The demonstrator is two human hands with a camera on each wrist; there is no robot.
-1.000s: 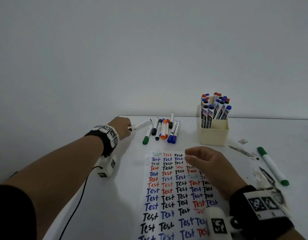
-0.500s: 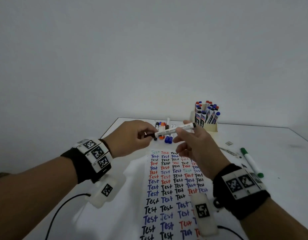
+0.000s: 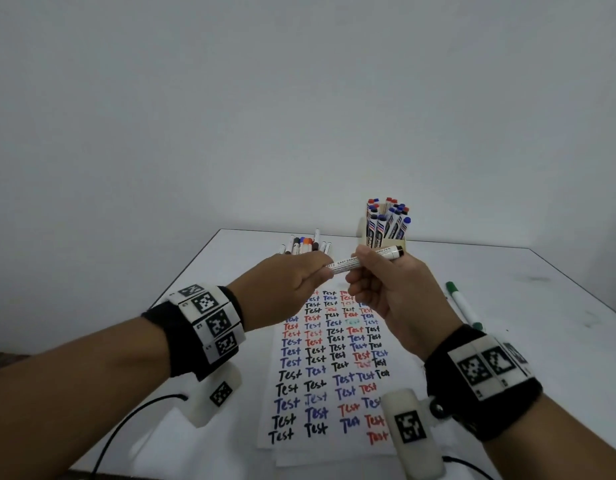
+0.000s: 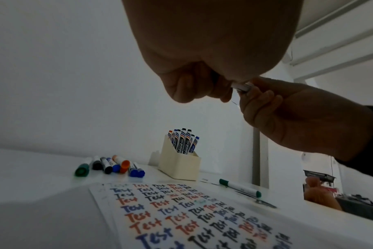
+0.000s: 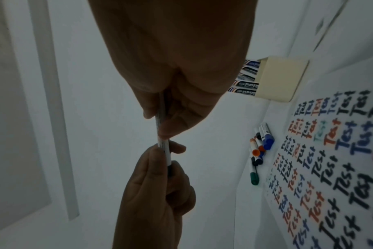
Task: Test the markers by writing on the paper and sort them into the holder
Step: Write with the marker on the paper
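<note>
Fingers (image 3: 363, 258) of the right hand (image 3: 400, 296) are curled around the white marker (image 3: 348, 264), and the left hand (image 3: 282, 289) grips its other end, where a dark cap shows in the right wrist view. Both hands hold this marker in the air above the far end of the paper (image 3: 334, 375); it lies nearly level, with its dark right end a little higher.

The paper lies on the white worktop (image 3: 541, 306), between its left and right edges, and is covered with rows of the word "Test" in black, blue and red. Near the far edge stands the cream holder (image 4: 179, 165), full of upright markers. Left of it, a loose group of markers (image 4: 111, 166) lies on the worktop. One green marker (image 3: 463, 304) lies alone, right of the paper.
</note>
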